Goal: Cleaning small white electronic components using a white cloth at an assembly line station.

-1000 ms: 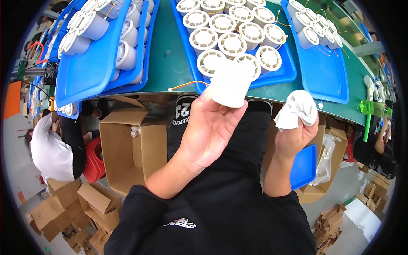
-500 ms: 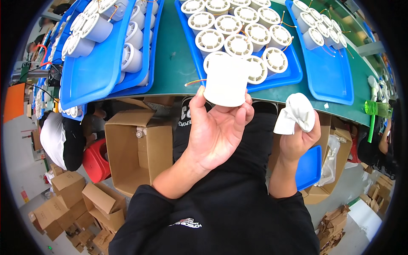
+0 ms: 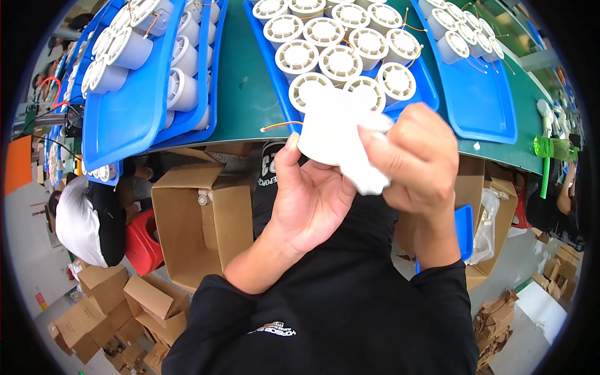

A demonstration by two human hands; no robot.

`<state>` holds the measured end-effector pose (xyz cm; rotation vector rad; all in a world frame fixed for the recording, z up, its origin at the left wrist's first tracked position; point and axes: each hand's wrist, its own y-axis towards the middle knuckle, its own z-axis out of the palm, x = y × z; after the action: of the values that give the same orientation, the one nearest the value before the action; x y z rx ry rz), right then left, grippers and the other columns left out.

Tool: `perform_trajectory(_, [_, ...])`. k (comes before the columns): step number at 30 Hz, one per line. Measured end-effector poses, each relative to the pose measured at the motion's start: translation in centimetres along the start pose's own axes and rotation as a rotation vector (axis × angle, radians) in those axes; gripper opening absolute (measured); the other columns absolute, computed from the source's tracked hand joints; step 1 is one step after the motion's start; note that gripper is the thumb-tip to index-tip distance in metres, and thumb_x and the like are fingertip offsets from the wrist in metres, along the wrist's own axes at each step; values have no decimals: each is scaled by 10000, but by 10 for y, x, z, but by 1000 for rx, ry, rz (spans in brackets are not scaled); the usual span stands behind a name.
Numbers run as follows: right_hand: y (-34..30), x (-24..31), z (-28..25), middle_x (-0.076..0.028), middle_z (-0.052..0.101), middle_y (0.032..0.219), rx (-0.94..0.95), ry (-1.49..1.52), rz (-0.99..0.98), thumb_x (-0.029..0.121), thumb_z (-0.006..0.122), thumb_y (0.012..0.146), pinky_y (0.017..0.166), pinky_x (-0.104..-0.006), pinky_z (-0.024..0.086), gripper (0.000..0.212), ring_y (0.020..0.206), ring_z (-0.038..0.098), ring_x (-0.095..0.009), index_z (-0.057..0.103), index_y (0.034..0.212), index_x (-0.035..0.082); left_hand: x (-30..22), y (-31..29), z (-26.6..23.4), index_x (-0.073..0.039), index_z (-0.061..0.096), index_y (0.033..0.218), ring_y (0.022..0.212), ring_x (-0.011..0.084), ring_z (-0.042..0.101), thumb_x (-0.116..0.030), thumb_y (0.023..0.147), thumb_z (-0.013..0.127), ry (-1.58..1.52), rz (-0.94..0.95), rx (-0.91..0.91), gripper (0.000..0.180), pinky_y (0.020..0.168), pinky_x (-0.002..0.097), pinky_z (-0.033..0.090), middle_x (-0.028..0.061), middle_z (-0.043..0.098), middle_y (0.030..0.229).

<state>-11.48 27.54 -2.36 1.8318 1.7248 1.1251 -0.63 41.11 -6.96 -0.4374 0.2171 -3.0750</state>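
Note:
My left hand grips a white cylindrical housing from below, thumb at its left side. A thin wire with a small connector sticks out to the left of that housing. Against the housing's right side lies a white cloth, pinched in my right hand, which is slightly blurred. Just beyond my hands, a blue tray carries several white round housings with slotted tops and thin coloured wires.
Stacked blue trays with more housings stand at the left of the green table. Another blue tray sits at the right. An open cardboard box is below the table edge, near a red stool and a person in white.
My right hand has moved left with the cloth, from apart on the right to against the housing. My left hand keeps its hold. The view has shifted slightly.

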Motion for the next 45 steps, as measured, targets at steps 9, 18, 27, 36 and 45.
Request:
perform_trajectory(9, [-7, -12, -4, -50, 448, 602, -226, -167, 211, -39, 580, 516, 476, -316, 341, 455, 522, 427, -215, 713, 949, 9, -3, 5, 5, 97, 442, 1257, 1021, 222, 483, -435, 906, 560, -107, -101, -23, 648, 926, 256, 532, 144, 436, 1144])
perform_trajectory(18, [-6, 6, -1, 30, 395, 600, -24, 48, -71, 173, 646, 516, 455, -284, 303, 394, 508, 393, -150, 718, 896, 99, 2, 2, 10, 27, 473, 1294, 1197, 222, 536, -526, 907, 528, 173, 27, -64, 677, 958, 338, 522, 129, 544, 1288])
perform_trajectory(27, [7, -9, 9, -46, 447, 606, -243, -51, 219, -52, 605, 572, 468, -309, 341, 426, 523, 448, -208, 692, 981, 29, -11, 3, 0, 60, 426, 1319, 934, 175, 458, -288, 767, 778, -46, -188, 116, 742, 829, 201, 542, 95, 427, 1114])
perform_trajectory(36, [-23, 5, -8, -61, 518, 607, -161, 193, 441, -74, 604, 661, 475, -276, 333, 350, 517, 450, -166, 684, 998, -22, -15, -10, 2, 47, 449, 1293, 937, 248, 518, -510, 649, 803, 702, 295, -104, 922, 810, 275, 546, 126, 473, 1119])
perform_trajectory(45, [-59, 3, -35, -60, 544, 605, -105, 325, 469, -23, 569, 653, 471, -271, 299, 319, 513, 425, -143, 687, 947, -57, -46, -25, 57, -25, 686, 952, 884, 237, 604, -65, 703, 727, 2574, 1098, 1198, 256, 750, 332, 577, 75, 604, 1004])
